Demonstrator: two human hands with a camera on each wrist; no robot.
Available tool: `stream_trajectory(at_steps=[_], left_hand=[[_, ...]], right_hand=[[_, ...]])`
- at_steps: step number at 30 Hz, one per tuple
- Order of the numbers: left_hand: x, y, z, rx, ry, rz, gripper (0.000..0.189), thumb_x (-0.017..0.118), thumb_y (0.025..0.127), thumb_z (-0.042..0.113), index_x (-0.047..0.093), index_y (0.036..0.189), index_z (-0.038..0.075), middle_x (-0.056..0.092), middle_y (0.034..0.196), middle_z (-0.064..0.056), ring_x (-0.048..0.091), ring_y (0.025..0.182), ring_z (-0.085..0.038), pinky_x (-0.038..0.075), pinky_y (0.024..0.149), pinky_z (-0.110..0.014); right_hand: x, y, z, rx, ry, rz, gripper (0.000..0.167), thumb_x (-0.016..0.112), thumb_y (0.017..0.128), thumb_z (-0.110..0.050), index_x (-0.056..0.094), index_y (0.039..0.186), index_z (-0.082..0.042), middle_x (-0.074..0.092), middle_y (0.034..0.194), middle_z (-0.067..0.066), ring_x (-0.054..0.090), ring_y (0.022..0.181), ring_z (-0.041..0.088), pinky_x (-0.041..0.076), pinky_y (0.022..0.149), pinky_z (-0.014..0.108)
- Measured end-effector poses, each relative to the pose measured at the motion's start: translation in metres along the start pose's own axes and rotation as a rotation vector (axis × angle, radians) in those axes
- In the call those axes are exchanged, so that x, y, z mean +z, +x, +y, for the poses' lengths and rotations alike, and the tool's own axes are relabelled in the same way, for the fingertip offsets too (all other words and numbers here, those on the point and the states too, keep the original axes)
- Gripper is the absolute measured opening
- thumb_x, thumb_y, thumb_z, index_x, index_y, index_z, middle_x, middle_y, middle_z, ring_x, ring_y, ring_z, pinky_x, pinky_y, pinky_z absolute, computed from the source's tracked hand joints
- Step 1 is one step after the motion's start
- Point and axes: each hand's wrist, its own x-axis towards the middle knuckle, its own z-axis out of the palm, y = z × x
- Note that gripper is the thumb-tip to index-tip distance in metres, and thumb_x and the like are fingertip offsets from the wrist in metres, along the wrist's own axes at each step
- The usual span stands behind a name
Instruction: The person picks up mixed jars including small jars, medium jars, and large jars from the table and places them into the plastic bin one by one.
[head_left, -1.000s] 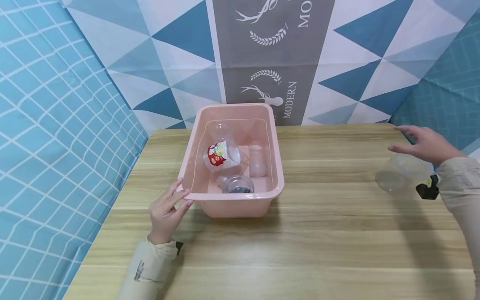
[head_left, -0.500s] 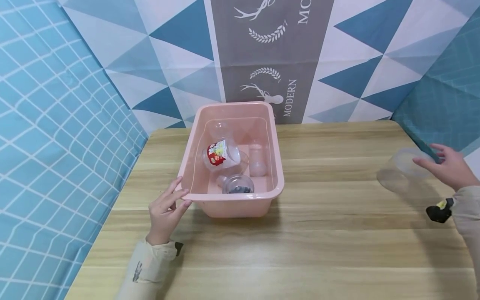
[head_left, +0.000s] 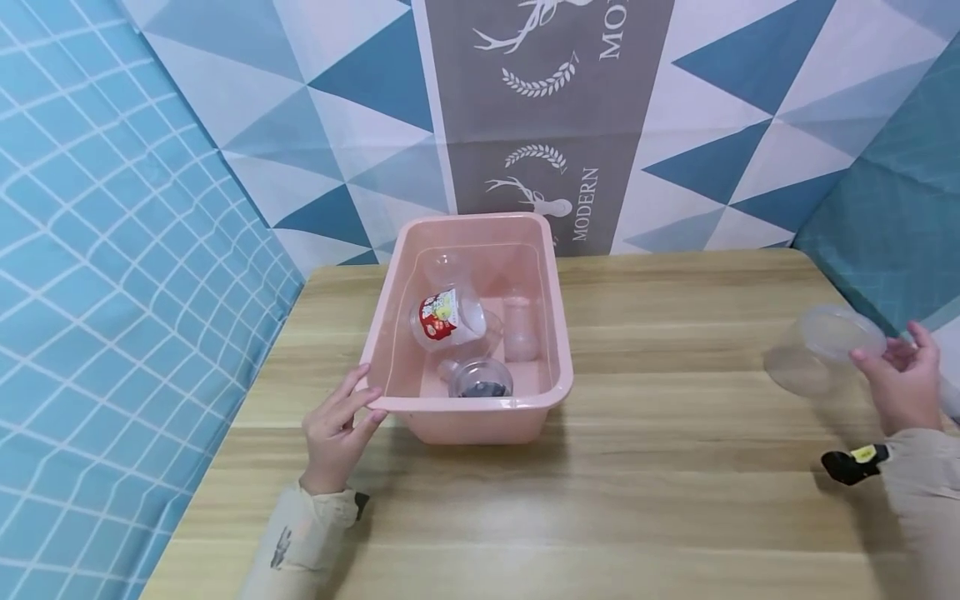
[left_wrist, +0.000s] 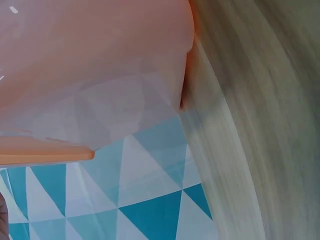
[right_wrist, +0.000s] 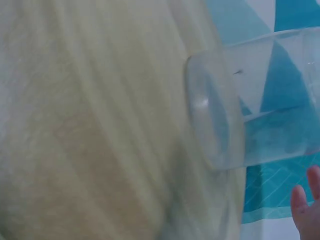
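A pink plastic basin [head_left: 472,425] stands on the wooden table, its near left corner between the thumb and fingers of my left hand [head_left: 333,437]. Inside it lie several clear plastic containers, among them a cup with a red and white label [head_left: 442,317], a bottle [head_left: 520,329] and a round container with something dark in it [head_left: 482,380]. At the far right a clear, wide plastic tub [head_left: 802,371] stands upright. My right hand [head_left: 903,379] is at its right side, thumb close to the rim and fingers bent loosely; the right wrist view shows the fingertips [right_wrist: 299,197] just off its wall.
The wooden table [head_left: 675,483] reaches back to a patterned cloth [head_left: 540,125] of triangles and deer prints. On the left hangs a blue checked cloth [head_left: 112,250], and teal cloth [head_left: 885,242] borders the right side.
My right hand has come down from above the clear tub, swung out to the right and closed in on its rim. My left hand stays at the basin's corner.
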Motion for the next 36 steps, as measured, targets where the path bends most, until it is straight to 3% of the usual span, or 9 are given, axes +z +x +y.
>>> stream_trajectory(at_steps=[5,9,12,15,18,26,31,33,36], left_hand=[[-0.004,-0.001,0.001,0.011,0.021,-0.001,0.045,0.071,0.086,0.034,0.068,0.079,-0.01,0.067,0.108,-0.023,0.016,0.047,0.001,0.017,0.04,-0.01],[-0.003,0.001,0.0,0.016,0.04,-0.014,0.046,0.07,0.086,0.035,0.069,0.08,-0.01,0.066,0.107,-0.026,0.016,0.048,0.001,0.017,0.04,-0.011],[-0.003,0.002,-0.001,0.014,0.045,-0.015,0.046,0.07,0.087,0.035,0.069,0.08,-0.01,0.066,0.107,-0.026,0.018,0.047,-0.001,0.017,0.041,-0.012],[-0.002,0.001,-0.002,0.021,0.052,-0.002,0.046,0.07,0.087,0.036,0.069,0.079,-0.01,0.066,0.106,-0.026,0.03,0.044,-0.004,0.017,0.041,-0.012],[-0.002,0.0,-0.002,0.027,0.053,0.005,0.046,0.07,0.087,0.036,0.069,0.079,-0.01,0.066,0.105,-0.027,0.042,0.043,-0.011,0.017,0.041,-0.012],[-0.001,0.001,0.001,-0.003,0.032,-0.011,0.045,0.07,0.086,0.034,0.069,0.08,-0.01,0.066,0.109,-0.025,0.022,0.046,-0.001,0.018,0.041,-0.012],[-0.001,0.002,0.002,-0.022,0.016,-0.024,0.045,0.07,0.086,0.034,0.069,0.081,-0.011,0.066,0.111,-0.023,0.021,0.047,-0.001,0.018,0.041,-0.012],[-0.001,0.001,0.002,-0.026,0.016,-0.025,0.045,0.07,0.086,0.034,0.069,0.081,-0.011,0.066,0.111,-0.023,0.02,0.047,-0.001,0.019,0.041,-0.012],[-0.001,0.0,0.002,-0.026,0.014,-0.019,0.046,0.07,0.086,0.034,0.069,0.081,-0.011,0.066,0.112,-0.021,0.02,0.047,-0.001,0.018,0.04,-0.012]], right_hand=[[0.005,0.001,0.016,-0.02,-0.047,-0.12,0.083,0.056,0.095,-0.021,-0.003,0.154,-0.022,0.013,0.153,0.026,0.022,0.136,0.019,0.021,0.111,0.028],[0.006,0.005,0.018,-0.003,-0.055,-0.137,0.088,0.061,0.094,-0.023,-0.004,0.154,-0.022,0.003,0.157,0.025,0.016,0.141,0.02,0.017,0.114,0.037],[0.005,0.011,0.02,-0.049,-0.062,-0.144,0.087,0.064,0.092,-0.021,0.003,0.154,-0.018,0.021,0.154,0.018,0.03,0.133,0.015,0.027,0.107,0.023],[0.004,0.018,0.021,-0.135,-0.041,-0.186,0.083,0.068,0.089,-0.015,0.014,0.153,-0.014,0.043,0.132,-0.004,0.04,0.115,0.002,0.033,0.087,0.008],[0.005,0.022,0.023,-0.166,-0.022,-0.228,0.082,0.069,0.087,-0.01,0.018,0.152,-0.011,0.04,0.117,-0.018,0.04,0.111,0.002,0.033,0.076,0.004],[0.007,0.02,0.014,-0.059,-0.113,-0.216,0.091,0.066,0.09,-0.023,0.002,0.149,0.002,0.01,0.151,0.028,0.024,0.134,0.019,0.023,0.106,0.019],[0.005,0.017,0.012,-0.026,-0.109,-0.219,0.094,0.067,0.09,-0.024,-0.001,0.148,0.004,0.02,0.14,0.031,0.042,0.11,0.011,0.045,0.078,0.013],[0.005,0.016,0.011,-0.014,-0.105,-0.212,0.094,0.067,0.09,-0.024,-0.001,0.148,0.004,0.022,0.135,0.03,0.041,0.099,0.005,0.047,0.06,0.012],[0.006,0.015,0.009,-0.004,-0.086,-0.192,0.092,0.066,0.09,-0.022,0.0,0.149,0.002,0.019,0.14,0.03,0.042,0.105,0.01,0.045,0.056,0.01]])
